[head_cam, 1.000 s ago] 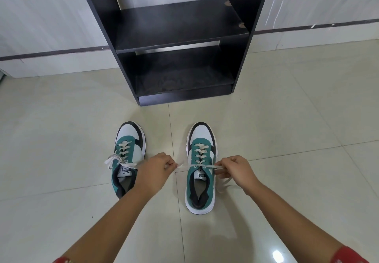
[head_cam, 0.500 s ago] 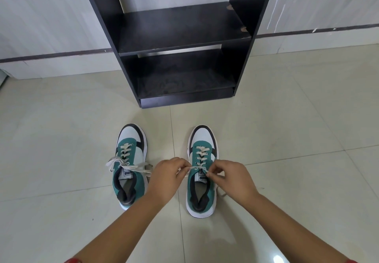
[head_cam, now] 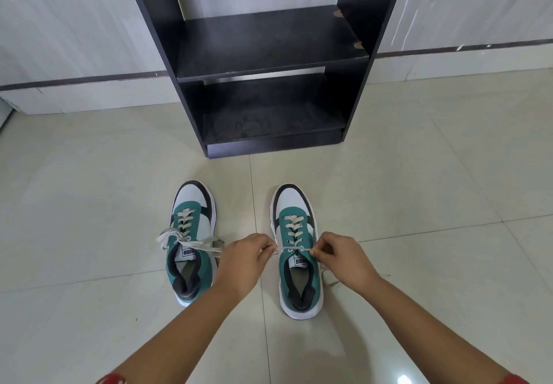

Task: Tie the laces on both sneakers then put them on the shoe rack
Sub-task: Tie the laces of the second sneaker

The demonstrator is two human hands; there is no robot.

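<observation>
Two teal, white and black sneakers stand side by side on the tiled floor, toes toward the rack. The left sneaker (head_cam: 191, 243) has loose cream laces splayed to both sides. Over the right sneaker (head_cam: 297, 252), my left hand (head_cam: 244, 261) pinches one lace end at its left and my right hand (head_cam: 344, 259) pinches the other end at its right. The lace (head_cam: 291, 248) is stretched taut across the top eyelets. A dark shoe rack (head_cam: 269, 54) with two bare shelves stands just beyond the shoes.
A pale wall with a dark stripe and white skirting (head_cam: 74, 96) runs behind the rack. Glossy beige floor tiles (head_cam: 419, 189) spread on all sides of the shoes. A slack lace tail lies on the floor at the right sneaker's right side.
My hands came together over the right sneaker's tongue half a second ago and have since pulled apart sideways, drawing the lace tight. The left sneaker has not moved.
</observation>
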